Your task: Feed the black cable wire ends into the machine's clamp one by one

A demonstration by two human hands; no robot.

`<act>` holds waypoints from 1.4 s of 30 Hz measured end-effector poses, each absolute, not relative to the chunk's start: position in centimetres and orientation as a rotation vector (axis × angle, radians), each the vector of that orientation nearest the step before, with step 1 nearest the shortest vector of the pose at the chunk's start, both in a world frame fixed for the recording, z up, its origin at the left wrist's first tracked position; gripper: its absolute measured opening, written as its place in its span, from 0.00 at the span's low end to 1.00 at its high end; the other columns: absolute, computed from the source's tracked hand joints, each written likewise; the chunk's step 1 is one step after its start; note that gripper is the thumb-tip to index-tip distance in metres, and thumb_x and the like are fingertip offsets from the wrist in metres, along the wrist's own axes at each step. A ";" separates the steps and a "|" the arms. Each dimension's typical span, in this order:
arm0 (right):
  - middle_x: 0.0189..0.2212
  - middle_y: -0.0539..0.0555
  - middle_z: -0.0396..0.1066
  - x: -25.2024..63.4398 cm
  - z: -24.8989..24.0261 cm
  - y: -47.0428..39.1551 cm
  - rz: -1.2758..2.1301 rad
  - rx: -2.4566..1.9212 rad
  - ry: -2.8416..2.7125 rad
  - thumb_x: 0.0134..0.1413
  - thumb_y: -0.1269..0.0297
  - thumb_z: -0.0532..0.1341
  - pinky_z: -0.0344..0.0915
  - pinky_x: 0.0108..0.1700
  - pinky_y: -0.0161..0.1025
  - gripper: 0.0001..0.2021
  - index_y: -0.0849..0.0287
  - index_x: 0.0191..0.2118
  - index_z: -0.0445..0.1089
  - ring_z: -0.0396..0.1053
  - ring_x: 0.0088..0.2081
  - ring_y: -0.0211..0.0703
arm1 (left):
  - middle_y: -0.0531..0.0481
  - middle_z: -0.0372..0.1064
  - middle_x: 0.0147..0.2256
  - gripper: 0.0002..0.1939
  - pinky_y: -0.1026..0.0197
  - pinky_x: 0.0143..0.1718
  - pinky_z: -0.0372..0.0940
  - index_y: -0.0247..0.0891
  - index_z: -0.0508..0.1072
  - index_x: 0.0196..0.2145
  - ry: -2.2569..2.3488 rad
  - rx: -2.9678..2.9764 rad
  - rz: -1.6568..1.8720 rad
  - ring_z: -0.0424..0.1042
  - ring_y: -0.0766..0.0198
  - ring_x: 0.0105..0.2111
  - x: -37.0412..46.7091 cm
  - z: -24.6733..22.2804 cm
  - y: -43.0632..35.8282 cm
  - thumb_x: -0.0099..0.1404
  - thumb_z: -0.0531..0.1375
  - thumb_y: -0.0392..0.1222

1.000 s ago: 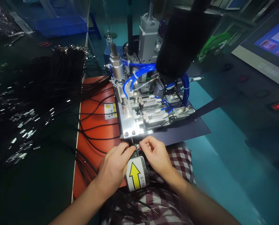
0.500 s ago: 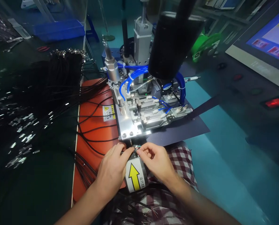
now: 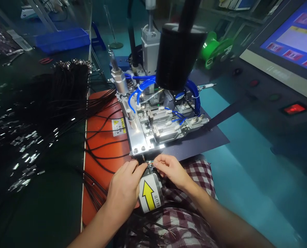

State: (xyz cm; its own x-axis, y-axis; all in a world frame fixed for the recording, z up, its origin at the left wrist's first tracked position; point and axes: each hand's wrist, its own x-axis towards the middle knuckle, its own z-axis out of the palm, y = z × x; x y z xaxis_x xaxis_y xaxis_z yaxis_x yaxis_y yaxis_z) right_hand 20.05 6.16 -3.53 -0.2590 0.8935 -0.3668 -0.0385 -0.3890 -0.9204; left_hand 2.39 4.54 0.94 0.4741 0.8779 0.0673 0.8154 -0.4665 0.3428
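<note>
Both hands meet at the front of a metal machine (image 3: 140, 137), over a small dark fixture (image 3: 149, 169) above a white label with a yellow arrow (image 3: 148, 194). My left hand (image 3: 126, 182) is closed, thumb and fingers pinched at the fixture's left side; what it grips is too small to name. My right hand (image 3: 170, 168) pinches at the ends of thin coloured wires (image 3: 150, 163) just right of the fixture. Black cables (image 3: 107, 157) run over the orange board (image 3: 94, 120) on the left toward the machine and my left hand.
A large bundle of black cables (image 3: 71, 86) with shiny ends lies at the left. A black cylinder (image 3: 180, 57) hangs over the machine. Farther back are a blue tray (image 3: 63, 40) and a green spool (image 3: 215, 48). A control screen (image 3: 293, 41) stands at the right.
My right hand has shifted slightly right and up, away from the left fingertips, showing more of the fixture and wires. The camera view has shifted slightly.
</note>
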 end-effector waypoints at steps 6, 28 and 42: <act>0.20 0.46 0.61 19.6 -3.7 6.0 1.603 -1.310 -1.164 0.55 0.57 0.56 0.55 0.24 0.33 0.13 0.60 0.26 0.62 0.58 0.20 0.33 | 0.46 0.64 0.35 0.15 0.57 0.34 0.65 0.37 0.70 0.44 1.464 2.337 0.365 0.66 0.57 0.36 2.3 1.1 4.7 0.63 0.50 0.29; 0.17 0.44 0.60 19.0 -3.6 6.3 1.718 -1.240 -1.025 0.51 0.54 0.59 0.55 0.23 0.33 0.13 0.59 0.26 0.62 0.57 0.18 0.33 | 0.46 0.63 0.33 0.10 0.56 0.32 0.63 0.37 0.65 0.33 1.596 2.444 0.036 0.64 0.56 0.33 2.4 2.4 4.1 0.58 0.50 0.25; 0.17 0.43 0.57 18.3 -4.1 5.9 1.625 -1.182 -0.971 0.52 0.53 0.59 0.52 0.23 0.33 0.15 0.58 0.25 0.59 0.55 0.19 0.33 | 0.42 0.67 0.42 0.15 0.57 0.40 0.67 0.35 0.67 0.46 1.323 2.429 0.450 0.66 0.58 0.40 2.8 0.7 4.6 0.64 0.47 0.30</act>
